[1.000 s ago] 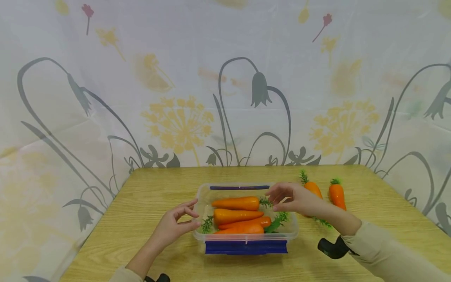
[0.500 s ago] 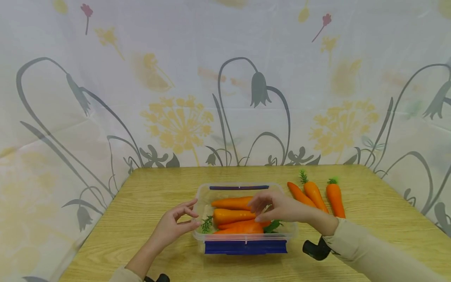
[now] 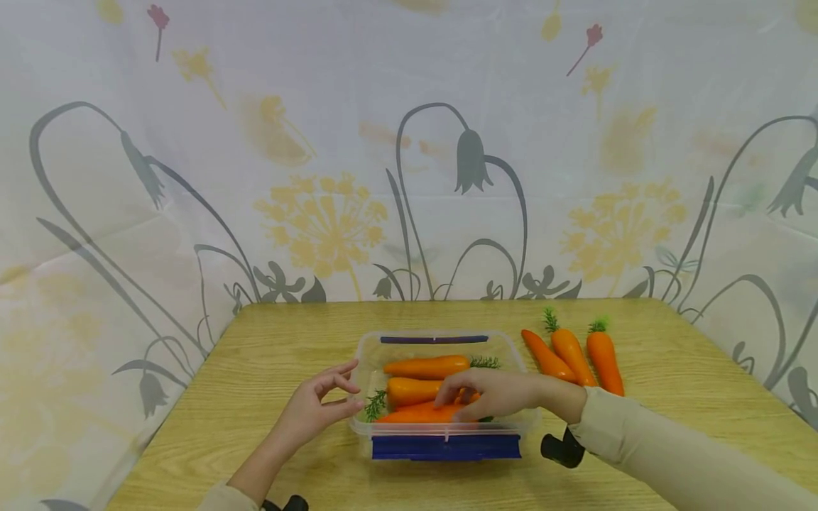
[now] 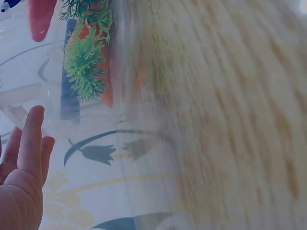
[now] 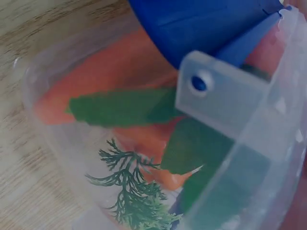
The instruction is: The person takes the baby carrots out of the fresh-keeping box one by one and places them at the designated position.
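Note:
A clear plastic box (image 3: 358,422) with blue latches (image 3: 446,448) stands mid-table. Inside lie several carrots with green tops: a back carrot (image 3: 427,367), a middle carrot (image 3: 412,391) and a front carrot (image 3: 409,414). My right hand (image 3: 495,392) reaches over the box's right side, its curled fingers and thumb on the front carrot. In the right wrist view, a blue latch (image 5: 206,24) and leafy tops (image 5: 134,187) show; the grip itself is hidden. At the left rim my left hand (image 3: 319,403) rests with fingers loosely extended, holding nothing. The left wrist view shows its fingers (image 4: 31,143) near the box wall.
Three carrots lie on the wooden table (image 3: 275,341) right of the box: a left one (image 3: 546,357), a middle one (image 3: 571,355) and a right one (image 3: 603,360). A flower-printed curtain (image 3: 319,142) hangs behind the table's far edge.
My right hand has moved left and down from the box's right rim onto the front carrot, which has shifted slightly left. The rightmost table carrot has rolled a little left. My left hand stays still.

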Demonstrator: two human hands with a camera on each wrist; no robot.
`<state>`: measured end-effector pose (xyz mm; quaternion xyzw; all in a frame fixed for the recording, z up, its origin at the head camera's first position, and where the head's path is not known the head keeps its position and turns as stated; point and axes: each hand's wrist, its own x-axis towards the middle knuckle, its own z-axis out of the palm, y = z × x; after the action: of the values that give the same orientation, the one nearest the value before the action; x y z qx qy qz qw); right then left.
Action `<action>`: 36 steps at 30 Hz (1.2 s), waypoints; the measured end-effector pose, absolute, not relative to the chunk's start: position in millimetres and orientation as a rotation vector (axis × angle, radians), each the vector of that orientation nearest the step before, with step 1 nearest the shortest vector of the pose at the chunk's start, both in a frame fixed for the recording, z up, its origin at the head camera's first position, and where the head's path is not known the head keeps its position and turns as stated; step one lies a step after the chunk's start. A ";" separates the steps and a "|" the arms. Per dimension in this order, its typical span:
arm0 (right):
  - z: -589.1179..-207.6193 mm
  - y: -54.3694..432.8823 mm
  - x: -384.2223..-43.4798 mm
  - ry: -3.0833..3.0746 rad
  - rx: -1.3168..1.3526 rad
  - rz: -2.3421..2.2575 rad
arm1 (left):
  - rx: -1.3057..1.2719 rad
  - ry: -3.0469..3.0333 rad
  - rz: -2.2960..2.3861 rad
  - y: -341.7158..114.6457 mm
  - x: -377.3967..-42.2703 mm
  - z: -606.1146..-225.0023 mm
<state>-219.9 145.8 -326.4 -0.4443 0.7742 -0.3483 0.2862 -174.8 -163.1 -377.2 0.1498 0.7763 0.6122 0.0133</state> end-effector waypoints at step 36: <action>-309.2 201.2 -199.6 2.254 -1.035 -1.196 | 0.420 2.463 1.890 -161.1 -172.6 -377.2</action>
<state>-199.6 201.2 -309.2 -0.3687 0.8032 -0.4262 0.1930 -172.6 -161.1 -377.2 0.1342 0.7861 0.6033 0.0042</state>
